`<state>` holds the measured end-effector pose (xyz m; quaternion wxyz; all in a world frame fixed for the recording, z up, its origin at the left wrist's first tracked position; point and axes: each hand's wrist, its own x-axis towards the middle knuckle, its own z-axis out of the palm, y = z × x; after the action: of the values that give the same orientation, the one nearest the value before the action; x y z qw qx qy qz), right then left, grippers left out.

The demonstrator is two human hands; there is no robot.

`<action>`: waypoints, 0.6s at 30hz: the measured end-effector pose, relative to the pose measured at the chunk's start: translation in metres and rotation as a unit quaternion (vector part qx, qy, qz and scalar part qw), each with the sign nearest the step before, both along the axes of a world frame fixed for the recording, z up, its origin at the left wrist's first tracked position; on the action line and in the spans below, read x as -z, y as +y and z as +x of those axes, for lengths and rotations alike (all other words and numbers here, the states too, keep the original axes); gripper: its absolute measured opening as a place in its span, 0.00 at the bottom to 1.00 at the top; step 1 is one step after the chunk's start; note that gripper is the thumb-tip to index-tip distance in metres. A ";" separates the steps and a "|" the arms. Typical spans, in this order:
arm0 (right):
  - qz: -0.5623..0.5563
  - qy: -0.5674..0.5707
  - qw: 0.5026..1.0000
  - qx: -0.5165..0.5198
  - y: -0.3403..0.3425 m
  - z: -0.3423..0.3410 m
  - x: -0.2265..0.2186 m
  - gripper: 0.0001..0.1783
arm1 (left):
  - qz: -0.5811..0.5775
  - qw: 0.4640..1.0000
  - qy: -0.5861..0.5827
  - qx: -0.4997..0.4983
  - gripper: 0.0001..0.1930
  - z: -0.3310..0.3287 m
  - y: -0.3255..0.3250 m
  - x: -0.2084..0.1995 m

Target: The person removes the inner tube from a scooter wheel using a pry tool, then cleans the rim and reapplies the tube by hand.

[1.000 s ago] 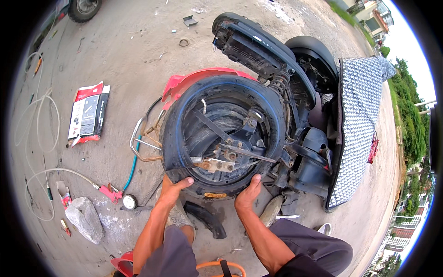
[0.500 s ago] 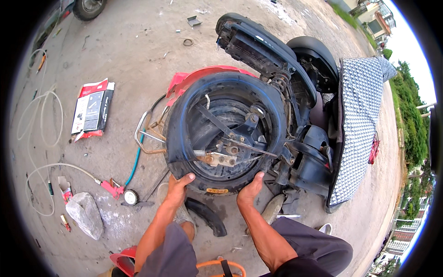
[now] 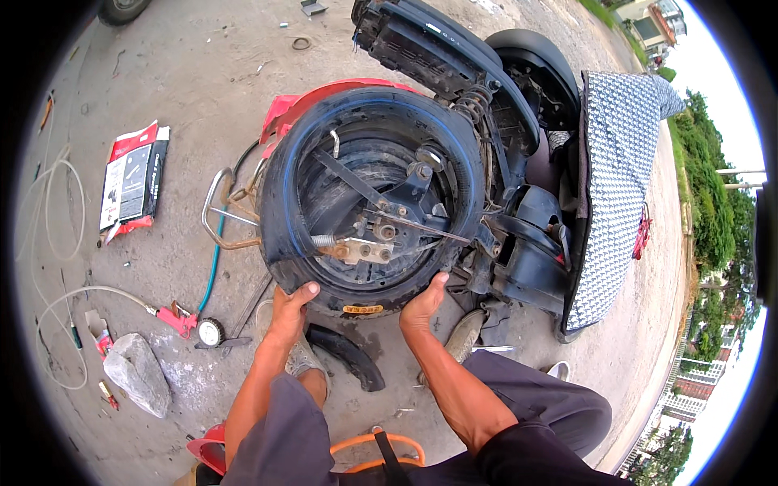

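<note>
A black tire (image 3: 279, 215) with a blue line round it encircles the rear wheel area of a scooter (image 3: 531, 271) lying on its side. My left hand (image 3: 288, 312) grips the tire's near left edge, thumb on top and fingers hidden beneath. On the near right edge my right hand (image 3: 423, 306) holds it the same way, thumb up. An orange label (image 3: 362, 309) shows on the tire between my hands. Through its opening I see a rusty metal bracket (image 3: 356, 249), a flat bar and a dark wheel below. A curved black rubber piece (image 3: 347, 356) lies on the ground between my feet.
At left lie a red-and-white package (image 3: 134, 180), a pink air gun with a gauge (image 3: 211, 331), hoses and a grey rock (image 3: 138, 374). A bent metal rack (image 3: 217, 212) juts out left of the tire. A patterned cover (image 3: 617, 190) hangs over the scooter's right part.
The whole scene has shifted up and left in the picture. Both hands keep their hold on the tire's near edge, and the tire stays round the wheel area.
</note>
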<state>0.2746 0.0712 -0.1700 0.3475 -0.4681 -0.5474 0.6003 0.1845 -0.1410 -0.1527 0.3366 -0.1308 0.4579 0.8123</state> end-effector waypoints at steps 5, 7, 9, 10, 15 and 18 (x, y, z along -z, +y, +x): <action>0.001 -0.012 1.000 -0.003 -0.002 0.000 -0.002 0.40 | -0.014 1.000 0.024 0.006 0.36 -0.002 -0.004 0.004; -0.011 -0.001 1.000 -0.007 -0.002 -0.002 -0.007 0.42 | -0.017 0.999 0.026 0.005 0.36 -0.002 -0.004 0.002; -0.002 0.004 1.000 -0.002 -0.002 -0.002 -0.003 0.40 | -0.018 0.999 0.038 0.006 0.36 -0.002 -0.003 0.001; 0.008 0.011 1.000 0.002 -0.001 -0.003 0.000 0.38 | -0.020 0.999 0.036 0.006 0.36 -0.003 -0.002 0.000; 0.004 0.008 1.000 -0.014 -0.001 -0.001 -0.001 0.38 | -0.036 0.998 0.051 0.010 0.36 -0.002 -0.003 0.003; -0.009 0.016 1.000 -0.012 -0.001 -0.002 -0.004 0.39 | -0.040 0.998 0.056 0.009 0.36 -0.002 -0.003 0.003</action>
<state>0.2725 0.0705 -0.1655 0.3451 -0.4547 -0.5421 0.6167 0.1828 -0.1436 -0.1556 0.3121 -0.0946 0.5092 0.7965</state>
